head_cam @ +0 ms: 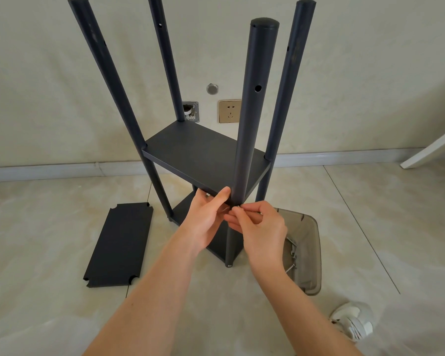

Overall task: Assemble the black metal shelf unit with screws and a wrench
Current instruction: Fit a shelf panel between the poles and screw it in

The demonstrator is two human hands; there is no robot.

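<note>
While my left hand [208, 219] braces the middle shelf [203, 160] at the near post [249, 124], my right hand [258, 227] pinches a small screw; start it straight, tighten later.

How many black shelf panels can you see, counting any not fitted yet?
3. One black rectangular shelf panel is fitted midway up the round posts, a second sits fitted near the floor, partly hidden by the hands, and a third lies loose on the floor at left.

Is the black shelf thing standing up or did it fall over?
Standing up. The shelf unit rests on the floor, its four poles pointing upward.
</note>
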